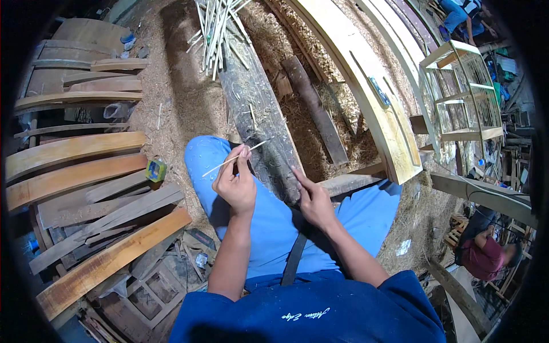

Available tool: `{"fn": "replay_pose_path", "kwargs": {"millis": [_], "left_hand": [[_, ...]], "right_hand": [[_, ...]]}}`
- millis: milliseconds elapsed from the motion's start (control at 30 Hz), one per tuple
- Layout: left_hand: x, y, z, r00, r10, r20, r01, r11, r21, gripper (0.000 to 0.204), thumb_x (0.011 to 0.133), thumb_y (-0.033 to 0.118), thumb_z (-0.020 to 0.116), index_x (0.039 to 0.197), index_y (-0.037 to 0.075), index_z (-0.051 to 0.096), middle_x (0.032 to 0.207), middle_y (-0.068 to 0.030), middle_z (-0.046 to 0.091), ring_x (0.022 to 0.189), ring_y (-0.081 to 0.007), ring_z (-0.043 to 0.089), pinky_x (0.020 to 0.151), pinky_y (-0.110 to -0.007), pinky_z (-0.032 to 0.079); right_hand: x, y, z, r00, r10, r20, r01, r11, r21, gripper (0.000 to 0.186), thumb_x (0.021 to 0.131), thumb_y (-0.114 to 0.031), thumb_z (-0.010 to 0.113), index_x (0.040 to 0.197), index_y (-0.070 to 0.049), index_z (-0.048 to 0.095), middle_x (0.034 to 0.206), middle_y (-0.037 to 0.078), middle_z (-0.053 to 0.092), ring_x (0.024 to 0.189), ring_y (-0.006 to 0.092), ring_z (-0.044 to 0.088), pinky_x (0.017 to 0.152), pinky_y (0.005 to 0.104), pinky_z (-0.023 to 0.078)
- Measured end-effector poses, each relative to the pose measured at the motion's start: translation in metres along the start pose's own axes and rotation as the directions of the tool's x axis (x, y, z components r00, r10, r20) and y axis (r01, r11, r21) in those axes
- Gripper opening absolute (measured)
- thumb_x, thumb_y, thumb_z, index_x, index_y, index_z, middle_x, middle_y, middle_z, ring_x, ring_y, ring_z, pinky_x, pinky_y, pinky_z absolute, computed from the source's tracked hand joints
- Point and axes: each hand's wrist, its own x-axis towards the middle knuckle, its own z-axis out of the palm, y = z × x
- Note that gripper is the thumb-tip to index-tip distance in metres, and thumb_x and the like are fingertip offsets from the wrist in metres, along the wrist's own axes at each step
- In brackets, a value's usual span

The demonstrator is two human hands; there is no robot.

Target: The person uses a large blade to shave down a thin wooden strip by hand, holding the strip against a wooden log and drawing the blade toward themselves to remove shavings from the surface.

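My left hand [235, 184] is above my left thigh, thumb and fingers pinched on a thin wooden stick [213, 170]. The stick slants up to the right, its far end over a long dark wooden plank [243, 91] that runs away from between my legs. My right hand [316, 203] is at the plank's near right edge, index finger stretched along it and the other fingers curled. Whatever those fingers grip is hidden against the dark wood. Shavings and a short sliver [253, 116] lie on the plank. A heap of thin pale sticks [217, 31] covers its far end.
To the right are a long pale board [366, 86] with a blue-handled tool [379, 91] on it, and a wire-and-wood cage [463, 94]. Stacked boards [86, 154] line the left. Sawdust covers the ground. One person [483, 254] is at right, another [460, 17] at upper right.
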Motion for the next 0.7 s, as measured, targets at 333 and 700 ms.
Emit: {"fn": "replay_pose_path", "kwargs": {"millis": [333, 700], "left_hand": [[-0.006, 0.002, 0.002, 1.000, -0.020, 0.008, 0.021, 0.998, -0.056, 0.017, 0.104, -0.003, 0.064, 0.113, -0.014, 0.073, 0.101, -0.0183, 0.077, 0.092, -0.0218, 0.077, 0.085, -0.036, 0.067], [-0.008, -0.001, 0.005, 0.999, -0.028, -0.022, 0.026, 0.997, -0.075, 0.017, 0.103, -0.004, 0.065, 0.112, -0.016, 0.073, 0.101, -0.0192, 0.077, 0.091, -0.0220, 0.076, 0.083, -0.036, 0.068]], "right_hand": [[-0.007, -0.015, 0.006, 0.996, -0.063, 0.069, 0.055, 0.993, 0.109, 0.049, 0.103, -0.007, 0.058, 0.150, -0.021, 0.060, 0.119, 0.030, 0.070, 0.096, 0.0433, 0.075, 0.079, 0.0428, 0.057], [0.005, 0.008, 0.017, 1.000, -0.002, 0.005, 0.002, 0.997, 0.076, 0.048, 0.103, -0.008, 0.058, 0.149, -0.020, 0.061, 0.124, 0.029, 0.069, 0.118, 0.0418, 0.068, 0.094, 0.0418, 0.057]]}}
